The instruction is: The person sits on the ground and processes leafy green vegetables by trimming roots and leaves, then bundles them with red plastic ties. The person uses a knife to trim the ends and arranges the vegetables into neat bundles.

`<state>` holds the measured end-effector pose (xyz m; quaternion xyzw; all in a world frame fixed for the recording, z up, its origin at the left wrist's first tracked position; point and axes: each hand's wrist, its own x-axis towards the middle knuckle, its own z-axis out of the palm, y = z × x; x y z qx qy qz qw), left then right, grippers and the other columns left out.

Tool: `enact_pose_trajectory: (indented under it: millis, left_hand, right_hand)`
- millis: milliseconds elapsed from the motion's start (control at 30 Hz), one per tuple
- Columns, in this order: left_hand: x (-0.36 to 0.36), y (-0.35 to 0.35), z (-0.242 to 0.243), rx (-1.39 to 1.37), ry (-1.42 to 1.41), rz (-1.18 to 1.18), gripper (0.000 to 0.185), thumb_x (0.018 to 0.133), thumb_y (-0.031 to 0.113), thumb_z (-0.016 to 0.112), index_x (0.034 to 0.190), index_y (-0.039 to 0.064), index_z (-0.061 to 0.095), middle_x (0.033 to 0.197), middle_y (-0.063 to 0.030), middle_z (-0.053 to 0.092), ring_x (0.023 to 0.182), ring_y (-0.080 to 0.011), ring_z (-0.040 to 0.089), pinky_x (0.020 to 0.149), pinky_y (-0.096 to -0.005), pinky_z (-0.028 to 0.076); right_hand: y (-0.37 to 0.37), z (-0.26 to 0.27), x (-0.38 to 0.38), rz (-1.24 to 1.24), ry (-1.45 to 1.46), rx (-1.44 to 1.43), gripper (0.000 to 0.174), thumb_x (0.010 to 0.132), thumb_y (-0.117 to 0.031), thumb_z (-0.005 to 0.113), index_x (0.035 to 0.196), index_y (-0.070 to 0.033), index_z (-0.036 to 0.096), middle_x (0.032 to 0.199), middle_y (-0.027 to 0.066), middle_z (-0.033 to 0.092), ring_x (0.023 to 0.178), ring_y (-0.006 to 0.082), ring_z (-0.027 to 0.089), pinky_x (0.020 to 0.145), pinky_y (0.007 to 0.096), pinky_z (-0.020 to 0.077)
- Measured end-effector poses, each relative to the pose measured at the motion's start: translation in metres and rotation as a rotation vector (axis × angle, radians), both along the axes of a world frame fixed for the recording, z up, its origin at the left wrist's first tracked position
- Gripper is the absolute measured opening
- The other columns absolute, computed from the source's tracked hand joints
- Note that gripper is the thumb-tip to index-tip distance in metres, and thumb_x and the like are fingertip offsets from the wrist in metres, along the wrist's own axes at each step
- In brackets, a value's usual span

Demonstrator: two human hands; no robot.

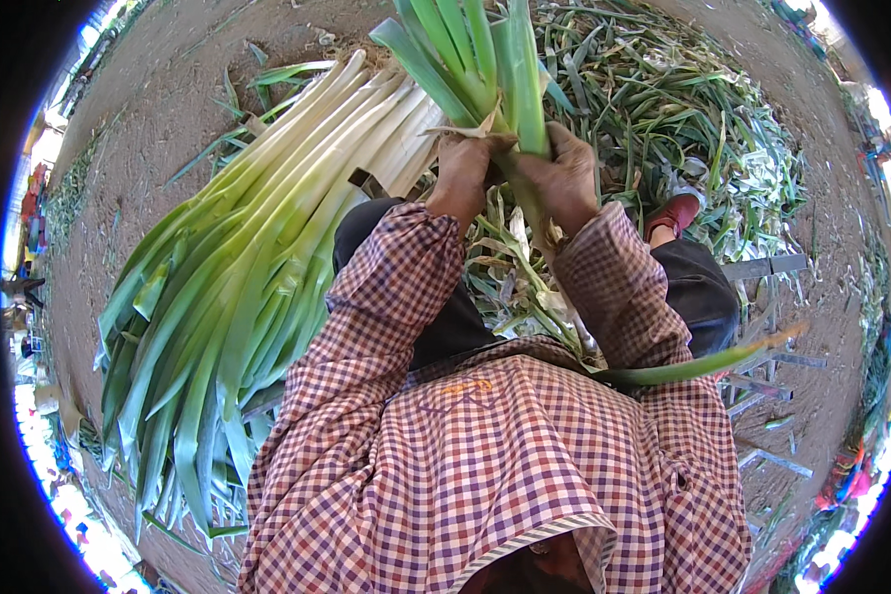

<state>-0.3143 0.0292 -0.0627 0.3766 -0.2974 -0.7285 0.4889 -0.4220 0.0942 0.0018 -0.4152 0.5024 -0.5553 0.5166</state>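
In front of me, a leek points its green leaves away toward the top edge. My left hand is closed around it just below the leaves, where a dry, papery strip of husk sticks out. Close beside it, my right hand grips a green outer leaf of the same plant. Both fists hide much of the stalk. To the left lies a large bundle of leeks, white ends away from me and green tops toward me.
Leaf trimmings form a heap ahead on the right, with a red shoe at its edge. A long leaf lies across my right sleeve. Metal bars stick out at my right. Bare soil surrounds the bundle.
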Motion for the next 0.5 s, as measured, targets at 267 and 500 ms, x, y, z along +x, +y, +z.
enact_pose_trajectory:
  millis: [267, 500]
  left_hand:
    - [0.01, -0.005, 0.014, 0.072, 0.042, 0.268, 0.032, 0.081, 0.003, 0.061, 0.111, -0.001, 0.05, 0.093, -0.0161, 0.059, 0.078, -0.029, 0.063, 0.069, -0.0443, 0.057]
    - [0.028, -0.003, 0.019, 0.049, 0.102, 0.353, 0.029, 0.082, 0.004, 0.061, 0.108, -0.003, 0.051, 0.09, -0.0135, 0.057, 0.077, -0.03, 0.062, 0.07, -0.045, 0.057]
  right_hand:
    - [0.048, 0.023, -0.043, 0.32, -0.23, -0.018, 0.044, 0.066, 0.001, 0.068, 0.109, 0.003, 0.058, 0.081, 0.0045, 0.062, 0.067, 0.0112, 0.057, 0.059, 0.0241, 0.0462]
    - [0.1, -0.062, -0.114, 0.537, 0.658, 0.317, 0.048, 0.084, -0.012, 0.062, 0.13, -0.01, 0.049, 0.12, 0.0092, 0.058, 0.107, 0.0169, 0.056, 0.094, 0.0285, 0.041]
